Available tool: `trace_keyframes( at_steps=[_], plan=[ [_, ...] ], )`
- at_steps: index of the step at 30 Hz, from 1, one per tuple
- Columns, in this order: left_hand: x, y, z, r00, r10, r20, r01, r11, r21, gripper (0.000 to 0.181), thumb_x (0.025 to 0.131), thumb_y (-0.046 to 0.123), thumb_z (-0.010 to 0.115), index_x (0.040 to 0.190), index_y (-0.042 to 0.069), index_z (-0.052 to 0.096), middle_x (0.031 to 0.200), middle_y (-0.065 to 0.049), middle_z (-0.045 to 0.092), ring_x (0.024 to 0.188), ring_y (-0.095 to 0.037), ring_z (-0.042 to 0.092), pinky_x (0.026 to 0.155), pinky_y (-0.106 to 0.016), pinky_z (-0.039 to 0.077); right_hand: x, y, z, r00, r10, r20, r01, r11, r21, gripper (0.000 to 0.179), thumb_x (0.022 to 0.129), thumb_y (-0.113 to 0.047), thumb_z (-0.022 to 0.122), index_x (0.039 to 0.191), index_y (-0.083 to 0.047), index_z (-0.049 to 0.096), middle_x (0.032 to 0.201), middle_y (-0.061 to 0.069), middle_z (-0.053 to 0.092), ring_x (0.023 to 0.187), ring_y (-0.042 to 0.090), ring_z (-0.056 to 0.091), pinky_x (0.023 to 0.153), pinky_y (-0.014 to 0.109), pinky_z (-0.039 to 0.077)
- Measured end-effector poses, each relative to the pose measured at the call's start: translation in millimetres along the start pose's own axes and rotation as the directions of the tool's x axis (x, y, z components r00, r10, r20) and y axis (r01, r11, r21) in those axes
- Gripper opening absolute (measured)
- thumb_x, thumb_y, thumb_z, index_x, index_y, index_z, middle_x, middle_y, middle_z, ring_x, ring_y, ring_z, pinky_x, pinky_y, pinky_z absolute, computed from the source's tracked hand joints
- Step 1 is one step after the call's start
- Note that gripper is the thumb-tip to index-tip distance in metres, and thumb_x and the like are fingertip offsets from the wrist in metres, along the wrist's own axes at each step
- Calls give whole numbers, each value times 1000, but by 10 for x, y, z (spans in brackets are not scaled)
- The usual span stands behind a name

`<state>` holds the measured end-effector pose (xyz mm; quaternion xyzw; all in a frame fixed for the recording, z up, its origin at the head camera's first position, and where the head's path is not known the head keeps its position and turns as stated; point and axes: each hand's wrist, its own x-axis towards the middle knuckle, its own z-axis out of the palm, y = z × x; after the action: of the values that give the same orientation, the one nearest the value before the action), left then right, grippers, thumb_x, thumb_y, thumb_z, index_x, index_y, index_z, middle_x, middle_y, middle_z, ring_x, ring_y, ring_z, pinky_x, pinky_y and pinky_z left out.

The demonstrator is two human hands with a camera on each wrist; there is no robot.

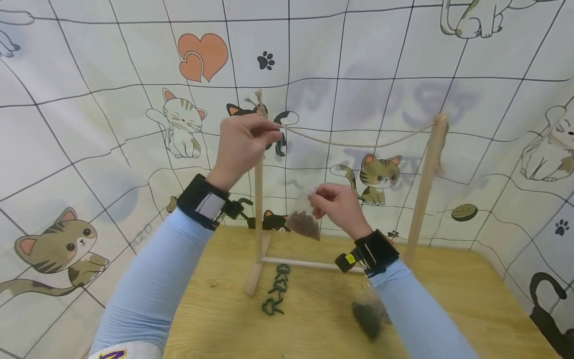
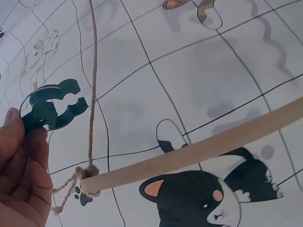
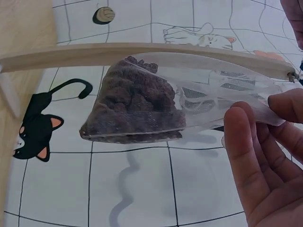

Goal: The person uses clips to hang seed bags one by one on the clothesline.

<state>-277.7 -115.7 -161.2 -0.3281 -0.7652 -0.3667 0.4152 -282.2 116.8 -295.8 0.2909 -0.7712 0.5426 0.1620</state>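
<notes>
Listener: What are the hands holding?

Describer: The left hand (image 1: 247,142) pinches a green clip (image 2: 49,106), its mouth spread just beside the string (image 2: 94,56), near the left post (image 1: 258,214); the right hand (image 1: 338,207) pinches the gathered top of a mesh bag (image 3: 137,104) of dark lumps, which hangs below the string, left of the right post (image 1: 426,184).

Listener: And around them?

Describer: On the wooden surface (image 1: 215,314), three more clips (image 1: 279,286) lie in a row; a second bag (image 1: 367,319) lies near right, beside the sleeve (image 1: 417,304).

Listener: What could go wrong?

Describer: Slick mesh might slide from the fingertips, dropping the bag; a loosened pinch could let the clip snap together off the string; biting only a thin fold, it might let the bag's weight pull free.
</notes>
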Motion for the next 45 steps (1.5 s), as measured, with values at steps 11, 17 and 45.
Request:
trace_keyframes(
  at_steps=[11, 17, 45],
  plan=[
    [426, -35, -43, 993, -119, 14, 117, 989, 95, 8, 92, 7, 77, 92, -1, 81, 86, -15, 78, 74, -25, 69, 65, -18, 44, 370, -222, 77, 996, 33, -78, -25, 994, 107, 16, 98, -10, 69, 93, 6, 72, 80, 18, 71, 65, 17, 70, 66, 34, 63],
    [563, -75, -46, 982, -189, 25, 187, 979, 76, 9, 94, 7, 76, 94, 0, 81, 90, -16, 78, 74, -28, 70, 62, -18, 48, 522, -311, 76, 995, 41, -90, -31, 994, 104, 19, 98, -10, 68, 96, 9, 71, 82, 17, 71, 66, 16, 70, 68, 30, 62],
    [576, -155, -65, 916, -348, 202, 296, 923, 245, 14, 93, 19, 80, 99, 7, 83, 97, -9, 79, 90, -21, 61, 73, -28, 44, 983, -569, 275, 967, 57, -248, -11, 983, 183, 19, 98, -8, 67, 110, 5, 75, 100, 27, 74, 67, 12, 71, 70, 29, 63]
  ],
)
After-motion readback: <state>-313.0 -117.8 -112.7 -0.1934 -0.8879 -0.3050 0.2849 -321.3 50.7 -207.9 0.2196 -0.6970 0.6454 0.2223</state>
